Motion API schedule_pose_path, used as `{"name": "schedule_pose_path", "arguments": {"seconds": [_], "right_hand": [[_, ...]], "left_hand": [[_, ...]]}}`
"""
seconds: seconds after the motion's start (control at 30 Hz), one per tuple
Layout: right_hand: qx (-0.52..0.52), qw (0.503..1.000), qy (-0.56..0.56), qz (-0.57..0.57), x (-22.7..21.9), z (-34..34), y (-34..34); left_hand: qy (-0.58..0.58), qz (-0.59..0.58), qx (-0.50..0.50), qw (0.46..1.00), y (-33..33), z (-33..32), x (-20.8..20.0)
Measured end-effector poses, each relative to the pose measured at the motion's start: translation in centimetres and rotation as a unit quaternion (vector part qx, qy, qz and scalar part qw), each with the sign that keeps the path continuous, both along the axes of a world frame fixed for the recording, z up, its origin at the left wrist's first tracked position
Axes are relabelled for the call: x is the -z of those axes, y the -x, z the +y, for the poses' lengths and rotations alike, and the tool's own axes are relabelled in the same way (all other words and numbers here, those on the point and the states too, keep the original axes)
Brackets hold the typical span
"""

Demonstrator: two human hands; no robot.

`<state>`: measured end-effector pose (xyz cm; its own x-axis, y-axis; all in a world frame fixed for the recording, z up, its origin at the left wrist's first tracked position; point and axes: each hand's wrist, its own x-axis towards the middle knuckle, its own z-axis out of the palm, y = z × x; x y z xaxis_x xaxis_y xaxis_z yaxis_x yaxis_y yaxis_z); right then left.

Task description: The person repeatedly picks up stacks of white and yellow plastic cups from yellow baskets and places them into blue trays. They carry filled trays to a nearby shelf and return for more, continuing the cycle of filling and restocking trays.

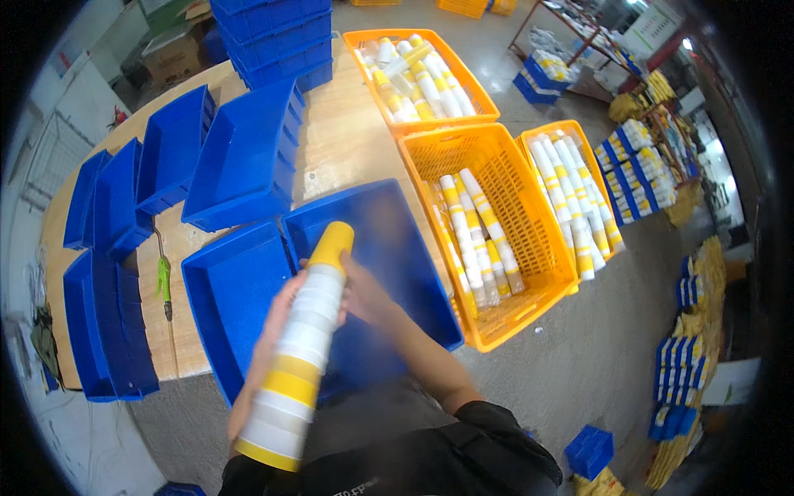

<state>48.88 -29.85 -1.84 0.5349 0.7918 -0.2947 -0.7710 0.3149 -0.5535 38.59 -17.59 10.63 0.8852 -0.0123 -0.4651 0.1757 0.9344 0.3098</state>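
Observation:
A long tapered stack of nested white and yellow cup-like pieces slants across my body, its narrow yellow end pointing away from me. My left hand is closed around its left side, with most of the fingers hidden behind it. My right hand grips the stack's right side near the yellow end. Beneath both hands lies a blue bin on the table. A second blue bin adjoins it on the left.
More blue bins stand on the wooden table, with a tall bin pile behind. A green air gun lies at left. Orange crates holding similar stacks line the right side. A blue box sits on the floor.

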Motion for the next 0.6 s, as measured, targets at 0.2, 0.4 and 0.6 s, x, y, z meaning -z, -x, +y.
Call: {"name": "schedule_pose_path", "arguments": {"seconds": [0.2,0.4,0.6], "right_hand": [[0.116,0.979,-0.038,0.164,-1.3,-2.9,-8.8],[-0.228,0.968,-0.023,0.102,-0.9,-3.7,-8.2],[-0.163,0.944,-0.138,0.251,-1.0,-2.4,-7.0]], "left_hand": [[0.040,0.078,0.001,0.996,-4.7,-5.9,-0.3],[0.088,0.070,-0.043,0.993,-5.5,-6.7,0.3],[0.064,0.115,-0.103,0.986,-4.4,-6.4,0.7]]}}
